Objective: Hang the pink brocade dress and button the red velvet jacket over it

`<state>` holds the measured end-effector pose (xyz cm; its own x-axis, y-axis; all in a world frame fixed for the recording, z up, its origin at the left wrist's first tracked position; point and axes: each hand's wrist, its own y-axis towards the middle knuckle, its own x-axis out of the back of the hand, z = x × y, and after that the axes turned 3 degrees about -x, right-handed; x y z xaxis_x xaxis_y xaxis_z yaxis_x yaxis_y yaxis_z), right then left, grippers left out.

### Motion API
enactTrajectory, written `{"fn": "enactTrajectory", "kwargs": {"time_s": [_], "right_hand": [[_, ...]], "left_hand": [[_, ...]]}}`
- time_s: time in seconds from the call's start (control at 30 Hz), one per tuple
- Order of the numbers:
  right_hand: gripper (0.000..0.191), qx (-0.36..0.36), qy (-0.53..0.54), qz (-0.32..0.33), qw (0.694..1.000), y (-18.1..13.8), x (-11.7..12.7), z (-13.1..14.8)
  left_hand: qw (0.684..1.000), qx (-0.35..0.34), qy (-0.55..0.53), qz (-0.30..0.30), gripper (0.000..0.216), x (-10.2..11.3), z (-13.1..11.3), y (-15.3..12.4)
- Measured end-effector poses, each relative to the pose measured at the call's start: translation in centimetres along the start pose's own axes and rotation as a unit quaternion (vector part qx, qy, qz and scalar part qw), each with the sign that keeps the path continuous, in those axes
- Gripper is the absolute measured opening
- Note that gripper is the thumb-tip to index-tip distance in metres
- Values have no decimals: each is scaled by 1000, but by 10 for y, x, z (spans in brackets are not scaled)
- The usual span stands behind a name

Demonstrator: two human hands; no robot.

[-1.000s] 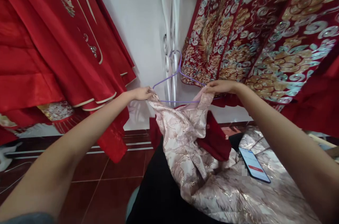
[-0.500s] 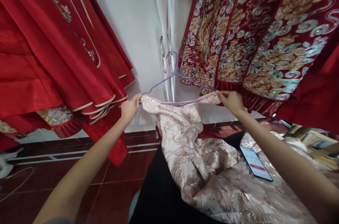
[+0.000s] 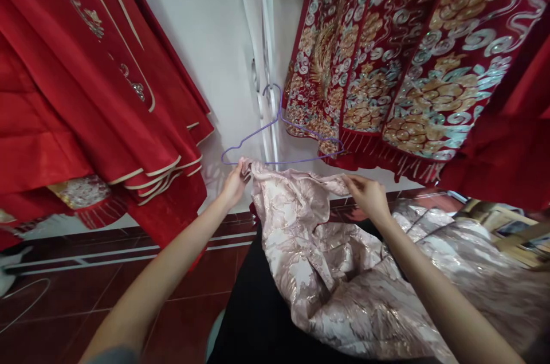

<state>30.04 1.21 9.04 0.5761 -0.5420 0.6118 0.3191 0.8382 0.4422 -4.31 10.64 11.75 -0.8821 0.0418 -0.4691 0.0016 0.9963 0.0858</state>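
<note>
A pale pink brocade dress [image 3: 292, 226] with a shiny pattern spreads over my lap, its top edge lifted in front of me. My left hand [image 3: 235, 185] pinches the left end of that edge. The right end, a narrow strap-like part, is gripped by the fingers of my right hand [image 3: 368, 195]. Just beyond the dress a purple wire hanger [image 3: 253, 133] hangs by its hook from a white ring on the rack. Both its shoulders and its lower bar show, free of the fabric.
Red garments [image 3: 98, 77] with cream piping hang at left. An embroidered red skirt [image 3: 399, 66] with fringe hangs at right, near my right hand. White rack bars [image 3: 129, 254] run low above the dark red tiled floor [image 3: 197, 301]. Wooden items [image 3: 507, 226] stand at far right.
The dress's top has come off the hanger and sits lower, both hands still on it. My left hand has moved right and down. The phone on the dress no longer shows.
</note>
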Motion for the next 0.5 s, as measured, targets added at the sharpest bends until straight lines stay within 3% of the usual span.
{"fn": "enactTrajectory", "kwargs": {"time_s": [0.1,0.23,0.5], "right_hand": [[38,11,12,0,1000,-1,2,5],[43,-7,36,-64,997,3,10,0],[45,8,67,-128,990,10,20,-15]], "left_hand": [[997,11,-68,-39,21,-21,1,8],[993,-1,-68,-100,17,-28,7,10],[997,-20,-21,-77,17,-14,8,8]]}}
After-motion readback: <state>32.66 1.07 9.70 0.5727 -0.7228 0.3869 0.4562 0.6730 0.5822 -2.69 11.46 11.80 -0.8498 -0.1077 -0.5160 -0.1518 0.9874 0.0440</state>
